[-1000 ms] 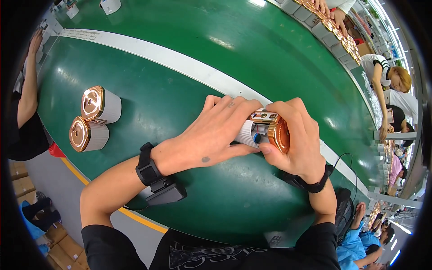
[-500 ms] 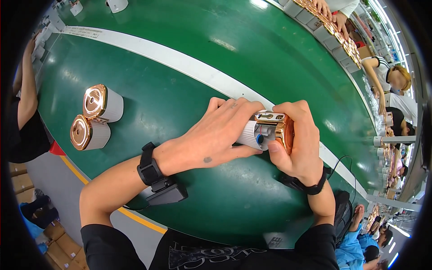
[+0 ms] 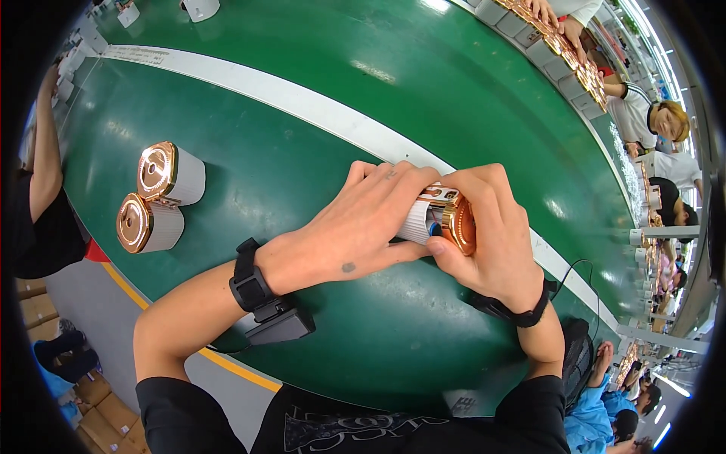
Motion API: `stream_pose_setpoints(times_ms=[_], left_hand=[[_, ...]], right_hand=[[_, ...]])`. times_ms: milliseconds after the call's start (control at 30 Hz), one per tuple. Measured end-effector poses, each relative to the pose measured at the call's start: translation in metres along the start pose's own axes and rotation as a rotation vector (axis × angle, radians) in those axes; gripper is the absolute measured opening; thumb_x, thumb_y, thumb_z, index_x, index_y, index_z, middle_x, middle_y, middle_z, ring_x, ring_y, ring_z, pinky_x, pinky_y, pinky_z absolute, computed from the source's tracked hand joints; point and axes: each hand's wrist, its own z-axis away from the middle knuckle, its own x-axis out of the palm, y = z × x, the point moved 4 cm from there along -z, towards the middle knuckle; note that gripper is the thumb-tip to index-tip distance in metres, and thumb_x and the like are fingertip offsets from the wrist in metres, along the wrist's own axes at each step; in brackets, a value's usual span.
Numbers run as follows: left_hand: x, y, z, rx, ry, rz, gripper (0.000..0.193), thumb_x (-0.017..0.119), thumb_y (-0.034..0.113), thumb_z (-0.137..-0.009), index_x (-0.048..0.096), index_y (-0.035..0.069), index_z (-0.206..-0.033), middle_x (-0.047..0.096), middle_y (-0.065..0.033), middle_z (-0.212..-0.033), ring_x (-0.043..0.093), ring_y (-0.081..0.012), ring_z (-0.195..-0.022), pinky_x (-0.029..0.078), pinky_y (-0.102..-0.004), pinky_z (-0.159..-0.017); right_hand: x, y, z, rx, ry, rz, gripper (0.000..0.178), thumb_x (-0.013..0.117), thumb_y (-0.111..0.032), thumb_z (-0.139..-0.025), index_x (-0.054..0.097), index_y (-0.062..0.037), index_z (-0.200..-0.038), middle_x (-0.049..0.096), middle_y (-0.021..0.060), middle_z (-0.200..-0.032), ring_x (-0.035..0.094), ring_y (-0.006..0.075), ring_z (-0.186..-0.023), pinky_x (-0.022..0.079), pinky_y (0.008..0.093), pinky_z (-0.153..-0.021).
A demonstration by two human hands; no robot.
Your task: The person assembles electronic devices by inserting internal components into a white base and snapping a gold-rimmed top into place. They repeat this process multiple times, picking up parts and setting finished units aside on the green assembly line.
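Observation:
A white ribbed housing (image 3: pixel 413 225) lies tilted in front of me, my left hand (image 3: pixel 359 216) closed round it. My right hand (image 3: pixel 491 231) grips a shiny rose-gold cap (image 3: pixel 464 225) at the housing's open end, thumb below and fingers over the top. Between cap and housing a gap shows a small blue cylindrical part (image 3: pixel 434 228) and some wiring. Fingers hide much of both pieces. Two similar units stand at the left, a back one (image 3: pixel 172 174) and a front one (image 3: pixel 150 224), touching, each white with a rose-gold top.
A white strip (image 3: pixel 302 98) runs across the green table (image 3: pixel 325 318). By my left wrist lies a black box (image 3: pixel 280 325); a black bag (image 3: pixel 578 359) sits near my right elbow. Co-workers' hands (image 3: pixel 556 19) touch rows of rose-gold-topped units at the far right.
My right hand has moved left with the rose-gold cap, narrowing the gap to the housing. The left hand keeps its hold. A co-worker at the right has raised their head.

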Motion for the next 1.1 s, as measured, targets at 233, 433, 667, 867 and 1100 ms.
stream_pose_setpoints(times_ms=[233,433,667,867,1100], left_hand=[[-0.004,0.001,-0.002,-0.117,-0.041,0.091,0.079,0.083,0.019,-0.080,0.040,0.006,-0.146,0.055,-0.0166,-0.137,0.053,-0.0344,-0.120,0.040,-0.0476,-0.105],[-0.008,0.000,-0.005,-0.077,-0.003,0.289,0.074,0.083,0.019,-0.083,0.042,0.003,-0.143,0.058,-0.0203,-0.132,0.060,-0.0354,-0.117,0.047,-0.0457,-0.101],[0.001,0.011,-0.005,-0.276,0.042,0.799,0.062,0.074,0.028,-0.096,0.042,-0.002,-0.140,0.061,-0.0186,-0.127,0.063,-0.0257,-0.114,0.051,-0.0395,-0.096],[0.004,0.030,-0.002,-0.401,0.004,1.086,0.074,0.061,0.044,-0.104,0.031,-0.007,-0.149,0.052,-0.0159,-0.137,0.052,-0.0229,-0.129,0.045,-0.0389,-0.107],[-0.003,0.013,-0.006,-0.004,0.067,0.724,0.099,0.075,0.049,-0.092,0.020,0.000,-0.159,0.042,-0.0191,-0.148,0.044,-0.0293,-0.138,0.037,-0.0436,-0.116]], right_hand=[[0.004,-0.006,-0.003,-0.018,-0.067,0.014,0.075,0.085,-0.037,-0.079,0.053,-0.0050,-0.138,0.051,0.0182,-0.132,0.064,0.0334,-0.101,0.057,0.0402,-0.079],[0.003,0.000,-0.002,0.117,-0.158,-0.108,0.088,0.086,-0.042,-0.078,0.045,-0.0036,-0.146,0.048,0.0220,-0.138,0.060,0.0371,-0.117,0.056,0.0455,-0.090],[-0.007,-0.008,-0.002,-0.047,0.085,-0.145,0.109,0.094,-0.044,-0.067,0.038,-0.0003,-0.150,0.048,0.0242,-0.138,0.052,0.0417,-0.127,0.050,0.0495,-0.099],[-0.001,-0.008,0.000,-0.070,0.128,-0.020,0.118,0.099,-0.042,-0.061,0.035,0.0011,-0.151,0.049,0.0244,-0.137,0.052,0.0419,-0.125,0.048,0.0491,-0.101],[-0.008,-0.006,0.002,-0.043,0.134,-0.243,0.114,0.095,-0.050,-0.066,0.037,0.0017,-0.150,0.053,0.0231,-0.133,0.056,0.0386,-0.118,0.050,0.0466,-0.097]])
